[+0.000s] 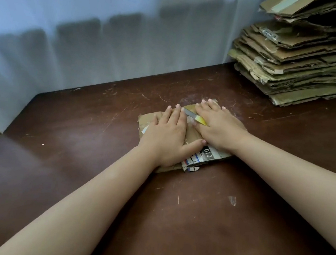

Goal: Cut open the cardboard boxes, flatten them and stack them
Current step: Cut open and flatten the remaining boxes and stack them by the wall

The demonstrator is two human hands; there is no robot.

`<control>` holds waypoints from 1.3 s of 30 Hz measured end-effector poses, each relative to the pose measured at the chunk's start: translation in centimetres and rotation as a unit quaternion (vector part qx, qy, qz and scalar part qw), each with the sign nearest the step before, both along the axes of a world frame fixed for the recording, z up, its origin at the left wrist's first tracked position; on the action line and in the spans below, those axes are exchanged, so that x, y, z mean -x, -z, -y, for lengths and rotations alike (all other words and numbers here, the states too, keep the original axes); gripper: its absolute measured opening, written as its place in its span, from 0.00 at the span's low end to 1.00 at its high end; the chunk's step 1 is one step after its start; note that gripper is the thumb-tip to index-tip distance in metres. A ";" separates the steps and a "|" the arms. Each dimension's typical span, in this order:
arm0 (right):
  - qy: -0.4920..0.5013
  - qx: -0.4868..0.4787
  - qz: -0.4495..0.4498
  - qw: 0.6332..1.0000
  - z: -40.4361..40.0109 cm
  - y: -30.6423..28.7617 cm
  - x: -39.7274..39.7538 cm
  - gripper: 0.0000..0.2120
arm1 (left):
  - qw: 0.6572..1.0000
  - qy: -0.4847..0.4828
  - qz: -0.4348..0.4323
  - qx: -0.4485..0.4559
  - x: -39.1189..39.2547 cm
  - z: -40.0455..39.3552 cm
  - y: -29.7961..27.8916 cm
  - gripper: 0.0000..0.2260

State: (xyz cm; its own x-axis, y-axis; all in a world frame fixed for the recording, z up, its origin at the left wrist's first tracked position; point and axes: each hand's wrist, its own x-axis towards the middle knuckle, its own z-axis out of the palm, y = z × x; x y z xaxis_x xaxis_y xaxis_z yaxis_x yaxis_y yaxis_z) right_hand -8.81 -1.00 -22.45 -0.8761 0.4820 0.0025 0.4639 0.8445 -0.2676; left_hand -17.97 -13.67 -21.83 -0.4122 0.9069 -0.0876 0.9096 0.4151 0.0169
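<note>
Cardboard box (pixel 191 136), already flattened, lies mid-bench under both hands. Left hand (pixel 167 135) is spread flat, fingers straight, pressing its left half. Right hand (pixel 218 126) presses the right half, also with straight fingers, and a yellow utility knife (pixel 195 118) is trapped beneath its palm, blade pointing toward the left hand's fingertips. The box's long axis appears to run from the near side toward the far right. From there, the stack of flattened cardboard (pixel 300 64) sits at the bench's (pixel 78 138) far right corner, nearer the right hand, so the carry likely goes that way.
</note>
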 end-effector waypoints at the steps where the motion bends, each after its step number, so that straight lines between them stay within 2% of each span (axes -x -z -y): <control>1: 0.001 -0.004 0.001 1.000 0.0 0.0 0.0 0.28 | 1.000 0.003 -0.005 0.002 0.0 -0.1 0.1 0.40; 7: 0.009 0.018 -0.028 0.999 0.2 0.1 -0.1 0.27 | 1.000 0.006 -0.001 -0.015 -0.1 0.2 -0.1 0.40; 11: 0.041 0.124 -0.178 0.975 0.5 -1.5 -1.1 0.23 | 0.996 -0.006 -0.008 -0.090 -0.9 1.2 -1.0 0.39; 14: 0.052 0.090 -0.244 0.964 0.1 -3.7 -2.4 0.19 | 0.984 -0.014 -0.039 -0.171 -1.4 2.1 -2.8 0.36; 16: 0.067 0.059 -0.287 0.954 0.0 -5.0 -3.2 0.14 | 0.975 -0.031 -0.015 -0.220 -1.4 2.9 -4.3 0.36; 18: 0.104 0.049 -0.315 0.942 -0.4 -5.8 -3.8 0.16 | 0.967 -0.068 0.032 -0.244 -1.3 3.8 -5.4 0.36; 20: 0.162 0.062 -0.309 0.935 -0.8 -6.2 -4.2 0.18 | 0.955 -0.134 0.080 -0.251 -0.8 4.6 -6.1 0.37; 24: 0.218 0.143 -0.216 0.941 -0.9 -5.8 -4.4 0.23 | 0.931 -0.277 0.150 -0.187 0.6 6.0 -5.5 0.40; 27: 0.208 0.200 -0.147 0.946 -0.1 -4.5 -4.1 0.28 | 0.913 -0.300 0.224 -0.162 0.4 6.4 -4.4 0.37; 30: 0.220 0.271 -0.149 0.925 0.1 -3.6 -4.3 0.28 | 0.897 -0.295 0.281 -0.171 0.1 6.3 -3.7 0.37; 32: 0.214 0.316 -0.179 0.907 -0.3 -3.4 -4.5 0.29 | 0.879 -0.303 0.318 -0.187 0.2 6.2 -3.6 0.40; 34: 0.200 0.365 -0.231 0.879 -0.8 -3.8 -4.7 0.40 | 0.847 -0.316 0.365 -0.224 0.4 5.8 -3.8 0.44; 35: 0.185 0.383 -0.252 0.869 -0.9 -4.3 -4.9 0.41 | 0.827 -0.318 0.389 -0.252 0.5 5.4 -4.0 0.43; 39: 0.142 0.384 -0.298 0.862 -0.9 -7.6 -5.8 0.31 | 0.747 -0.277 0.484 -0.362 0.6 3.7 -5.6 0.22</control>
State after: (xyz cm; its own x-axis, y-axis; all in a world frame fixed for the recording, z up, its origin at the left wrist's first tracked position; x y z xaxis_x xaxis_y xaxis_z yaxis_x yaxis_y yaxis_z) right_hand -3.05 -0.07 -14.84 -0.6761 0.7368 -0.0042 0.2098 0.1870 -0.9597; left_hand -18.60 -17.37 -16.21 -0.8031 0.5750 -0.1561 0.0183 0.2856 0.9582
